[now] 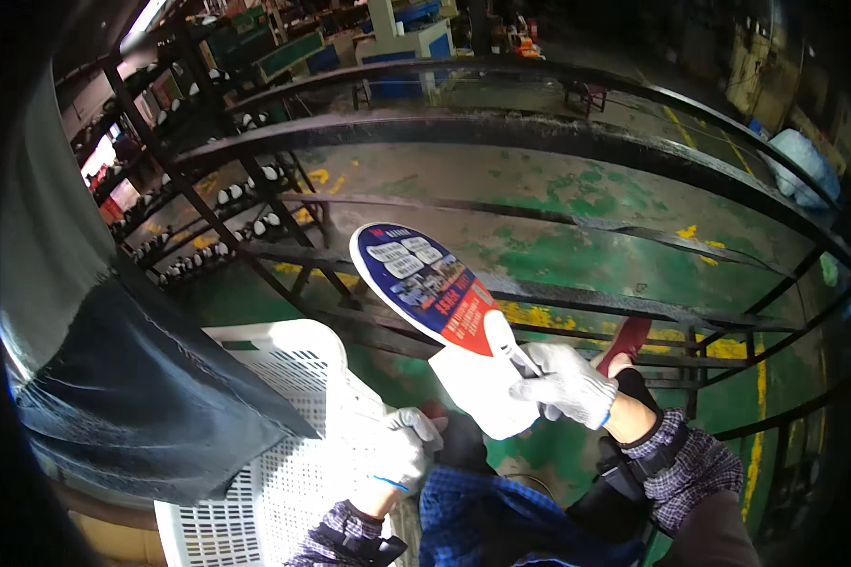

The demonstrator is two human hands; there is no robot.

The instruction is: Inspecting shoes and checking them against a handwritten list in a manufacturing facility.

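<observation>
My right hand (567, 383), in a pale knit work glove, is closed round the handle of a hand fan (425, 283). The fan's oval blade is white-rimmed, printed blue and red, and tilts up to the left. Below the blade is an overexposed white thing (482, 392) whose kind I cannot make out. My left hand (407, 446), gloved too, has its fingers curled at the right side of a white plastic basket (326, 354). Whether those fingers hold the basket's edge or something else is hidden.
Dark cloth (151, 387) drapes over the basket's left part. Ahead stands a black metal rack (501, 132) with long horizontal bars. Shelves of shoes (265, 225) are at the far left. A pale blue bundle (804, 168) lies far right. The floor (577, 189) is worn green.
</observation>
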